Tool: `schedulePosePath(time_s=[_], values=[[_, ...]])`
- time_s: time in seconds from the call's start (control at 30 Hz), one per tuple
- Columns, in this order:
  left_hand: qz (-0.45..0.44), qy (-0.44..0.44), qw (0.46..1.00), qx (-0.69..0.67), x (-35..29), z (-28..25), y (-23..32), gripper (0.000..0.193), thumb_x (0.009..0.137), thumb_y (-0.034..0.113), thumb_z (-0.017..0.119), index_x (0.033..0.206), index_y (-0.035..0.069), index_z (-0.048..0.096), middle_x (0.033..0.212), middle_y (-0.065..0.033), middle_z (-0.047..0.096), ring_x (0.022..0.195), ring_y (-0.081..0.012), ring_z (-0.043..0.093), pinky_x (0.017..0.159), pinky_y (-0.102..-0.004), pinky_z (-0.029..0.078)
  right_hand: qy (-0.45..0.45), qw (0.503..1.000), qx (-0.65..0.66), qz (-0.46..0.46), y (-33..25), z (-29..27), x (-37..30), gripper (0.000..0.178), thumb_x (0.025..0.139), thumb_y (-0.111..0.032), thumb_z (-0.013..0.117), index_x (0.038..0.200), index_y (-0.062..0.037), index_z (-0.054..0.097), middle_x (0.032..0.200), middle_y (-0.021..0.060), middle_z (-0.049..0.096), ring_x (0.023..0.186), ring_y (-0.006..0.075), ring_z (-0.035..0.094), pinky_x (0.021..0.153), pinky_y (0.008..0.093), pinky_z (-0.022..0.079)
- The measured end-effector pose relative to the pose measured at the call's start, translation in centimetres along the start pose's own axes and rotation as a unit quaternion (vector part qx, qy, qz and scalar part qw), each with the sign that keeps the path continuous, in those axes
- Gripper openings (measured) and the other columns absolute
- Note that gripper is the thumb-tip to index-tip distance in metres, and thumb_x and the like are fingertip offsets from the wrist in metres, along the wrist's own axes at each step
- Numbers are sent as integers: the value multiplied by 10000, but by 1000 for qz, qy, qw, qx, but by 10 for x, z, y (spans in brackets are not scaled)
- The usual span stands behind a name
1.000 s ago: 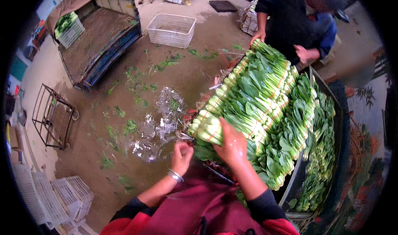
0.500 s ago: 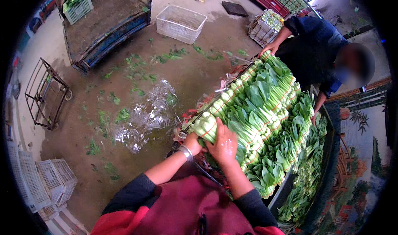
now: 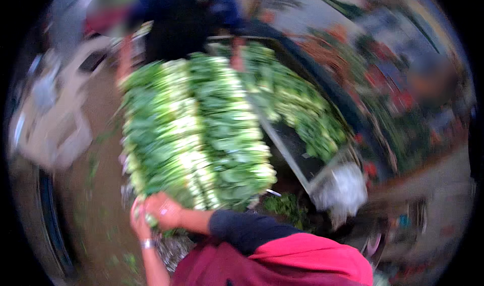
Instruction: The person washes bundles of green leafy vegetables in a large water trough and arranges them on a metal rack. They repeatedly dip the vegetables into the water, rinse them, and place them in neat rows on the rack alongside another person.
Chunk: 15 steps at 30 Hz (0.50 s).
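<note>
A stack of leafy green bunches with pale stalks (image 3: 201,135) lies before me in long rows. My left hand (image 3: 138,219), with a silvery bracelet at its wrist, closes round the outer side of a bunch of leafy greens (image 3: 150,219) at the stack's near left corner. From the inner side, my right hand (image 3: 164,210) grips the same bunch, its fingers curled and partly hidden. Motion blur softens both hands. Across the stack, another person (image 3: 174,24) in dark clothes has a hand at each side of the far end.
To the right, a dark trough (image 3: 297,157) with a pale edge holds more greens (image 3: 307,119). A whitish plastic bundle (image 3: 343,187) sits at its near corner. A blurred pale crate (image 3: 73,140) stands on the wet brown floor (image 3: 96,185) at the left. A painted wall (image 3: 383,84) runs along the right.
My view has swung right, so the stack and my hands now appear further left and the painted wall fills more of the right. Both hands stay at the stack's near left corner.
</note>
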<state>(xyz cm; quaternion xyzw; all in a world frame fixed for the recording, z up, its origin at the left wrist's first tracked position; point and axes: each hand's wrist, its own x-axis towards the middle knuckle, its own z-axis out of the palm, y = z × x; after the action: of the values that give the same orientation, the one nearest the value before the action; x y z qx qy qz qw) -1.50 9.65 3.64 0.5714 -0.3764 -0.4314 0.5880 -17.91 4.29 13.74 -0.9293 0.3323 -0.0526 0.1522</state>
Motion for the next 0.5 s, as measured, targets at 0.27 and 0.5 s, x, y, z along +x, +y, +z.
schedulePosePath(time_s=[0.27, 0.5], values=[[-1, -33, 992, 119, -21, -22, 19, 535, 1103, 366, 466, 1468, -22, 515, 1428, -164, 592, 1268, -250, 574, 1110, -396, 432, 390, 879, 273, 8, 82, -92, -123, 449, 807, -152, 706, 1239, -56, 634, 1335, 182, 578, 1334, 366, 511, 1151, 463, 409], [-58, -121, 988, 71, 38, -69, -19, 616, 1096, 439, 437, 1535, 8, 423, 1425, -154, 584, 1248, -275, 601, 1057, -416, 499, 399, 816, -59, 414, 362, -111, -439, 562, 763, -21, 671, 1316, -64, 577, 1241, 200, 616, 1190, 416, 582, 1038, 476, 482]])
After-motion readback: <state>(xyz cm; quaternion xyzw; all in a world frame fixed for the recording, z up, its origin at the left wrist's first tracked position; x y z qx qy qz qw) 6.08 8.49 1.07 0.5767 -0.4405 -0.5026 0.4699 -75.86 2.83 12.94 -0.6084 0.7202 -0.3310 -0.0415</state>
